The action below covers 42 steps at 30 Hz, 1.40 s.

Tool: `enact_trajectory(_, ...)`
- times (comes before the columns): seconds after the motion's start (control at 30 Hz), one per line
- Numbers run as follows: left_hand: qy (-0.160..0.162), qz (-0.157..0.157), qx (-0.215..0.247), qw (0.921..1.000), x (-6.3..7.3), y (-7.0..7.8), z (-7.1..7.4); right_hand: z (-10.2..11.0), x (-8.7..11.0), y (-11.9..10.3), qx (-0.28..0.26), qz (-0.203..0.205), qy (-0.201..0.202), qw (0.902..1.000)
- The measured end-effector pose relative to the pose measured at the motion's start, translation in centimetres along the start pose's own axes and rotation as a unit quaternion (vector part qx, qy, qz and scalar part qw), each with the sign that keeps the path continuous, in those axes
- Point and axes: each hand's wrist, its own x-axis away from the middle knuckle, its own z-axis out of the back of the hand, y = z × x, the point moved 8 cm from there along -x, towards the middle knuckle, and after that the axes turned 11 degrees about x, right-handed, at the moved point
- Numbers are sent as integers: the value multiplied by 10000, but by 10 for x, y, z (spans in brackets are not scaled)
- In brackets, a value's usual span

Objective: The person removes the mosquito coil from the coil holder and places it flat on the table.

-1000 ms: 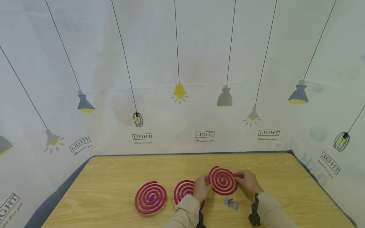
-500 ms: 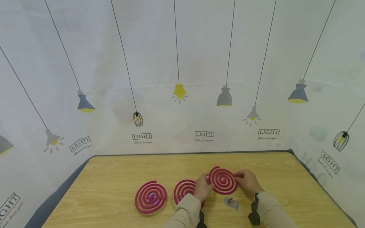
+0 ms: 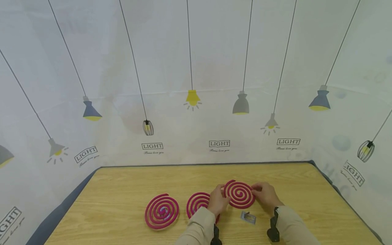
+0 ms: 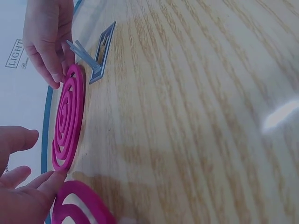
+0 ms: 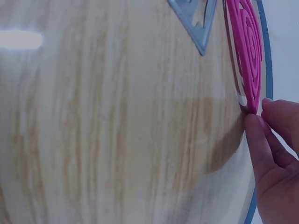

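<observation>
A magenta mosquito coil (image 3: 239, 194) lies nearly level, close over the table, between both hands. My right hand (image 3: 267, 196) pinches its right edge between thumb and fingers, plainest in the right wrist view. At the opposite edge is my left hand (image 4: 23, 182), its fingers spread and one fingertip touching the coil's rim. Just in front of this coil sits a small metal coil stand (image 3: 248, 218) with a prong bent upward. A second mosquito coil (image 3: 196, 200) lies partly hidden under my left hand and forearm.
Farther left on the wooden table (image 3: 122, 190) is a third mosquito coil (image 3: 161, 211), with shiny metal showing at its centre. A white curtain (image 3: 183, 68) printed with lamps surrounds the table's back and sides. Black straps (image 3: 273, 228) circle the wrists.
The held coil's far edge has dipped slightly, so it looks flatter. My left hand has shifted a little to the right; my right hand stays almost still.
</observation>
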Motion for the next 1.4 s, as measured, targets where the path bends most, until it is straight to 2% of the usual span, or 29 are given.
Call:
enact_trajectory(0.27,-80,174,180,9997,-1,2,3,4,3,-4,36,58,-87,9999)
enact_trajectory(0.43,-176,73,201,9996,-2,4,7,7,6,-4,123,96,-102,9998)
enact_trajectory(0.7,-253,-404,122,9988,-2,13,17,12,10,-8,81,107,-86,9999)
enact_trajectory(0.93,-493,-348,43,9982,0,14,24,15,15,-17,-34,260,-2,9997)
enact_trajectory(1.13,-544,-577,-205,9966,1,19,32,15,17,-26,-136,514,90,9985)
enact_trajectory(1.4,-685,-804,-165,9943,6,27,45,13,22,-41,-224,642,55,9977)
